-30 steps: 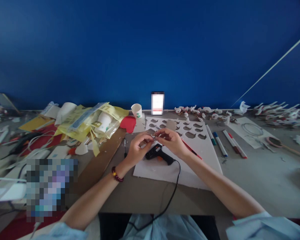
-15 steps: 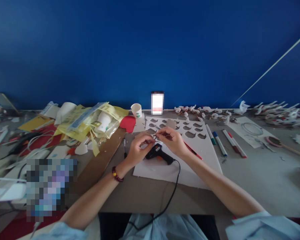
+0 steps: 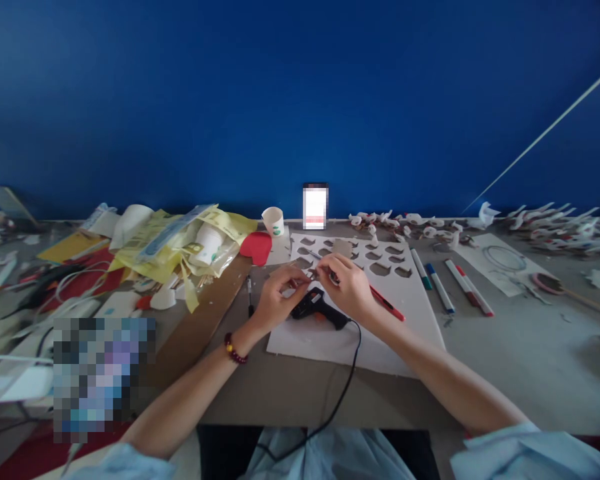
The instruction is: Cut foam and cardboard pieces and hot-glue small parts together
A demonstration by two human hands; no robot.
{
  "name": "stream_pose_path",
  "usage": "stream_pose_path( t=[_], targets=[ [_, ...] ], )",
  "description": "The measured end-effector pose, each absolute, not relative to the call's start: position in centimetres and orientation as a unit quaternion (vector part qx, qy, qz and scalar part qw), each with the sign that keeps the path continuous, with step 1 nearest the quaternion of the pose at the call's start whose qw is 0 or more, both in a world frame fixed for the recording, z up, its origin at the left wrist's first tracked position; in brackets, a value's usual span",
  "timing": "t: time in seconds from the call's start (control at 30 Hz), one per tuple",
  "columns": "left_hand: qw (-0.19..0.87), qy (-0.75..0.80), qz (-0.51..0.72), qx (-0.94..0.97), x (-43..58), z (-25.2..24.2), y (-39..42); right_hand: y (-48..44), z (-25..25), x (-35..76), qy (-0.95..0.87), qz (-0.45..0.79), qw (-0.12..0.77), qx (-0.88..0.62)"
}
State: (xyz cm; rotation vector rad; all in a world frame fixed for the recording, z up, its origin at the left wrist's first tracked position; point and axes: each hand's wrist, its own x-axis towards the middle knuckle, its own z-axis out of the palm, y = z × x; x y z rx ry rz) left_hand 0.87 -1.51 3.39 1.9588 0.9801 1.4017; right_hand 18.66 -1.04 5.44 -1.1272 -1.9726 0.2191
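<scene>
Just above a black glue gun [image 3: 325, 309], my left hand [image 3: 281, 297] and my right hand [image 3: 347, 283] meet with their fingertips almost touching. Both are closed in a pinch around something small that I cannot make out, mostly hidden by the fingers. The glue gun lies on a white foam board [image 3: 305, 343], its black cord running toward my lap. Rows of curved cut-out holes mark the far part of the board. A red-handled tool [image 3: 387, 303] lies on it, partly behind my right hand.
Several markers [image 3: 440, 288] lie right of the board. Small white figures [image 3: 420, 220] line the back by the blue wall. A phone [image 3: 315, 207] stands upright behind the board, near a paper cup [image 3: 273, 221]. Yellow packaging [image 3: 155, 243] and clutter fill the left.
My right hand has turned slightly and its fingers have curled in more at the pinch. My left hand has hardly moved. The glue gun lies where it was.
</scene>
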Motion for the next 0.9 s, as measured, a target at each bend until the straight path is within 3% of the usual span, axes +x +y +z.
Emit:
stream_pose_path(
  t=[0.3,0.53,0.67,0.9],
  targets=[
    [0.276,0.367,0.508,0.728,0.8,3.5,-1.5,-1.1,5.8,18.9,-0.780,0.087,0.415,-0.461],
    [0.340,0.387,0.523,0.679,0.9,3.7,-1.6,-0.4,6.9,19.9,-0.707,0.168,0.462,-0.508],
    [0.419,0.399,0.537,0.614,0.9,3.4,-1.3,-0.1,7.5,20.6,-0.710,0.177,0.417,-0.539],
    [0.510,0.420,0.558,0.502,1.0,3.4,-1.0,0.5,6.9,21.3,-0.768,0.048,0.307,-0.560]
  ],
)
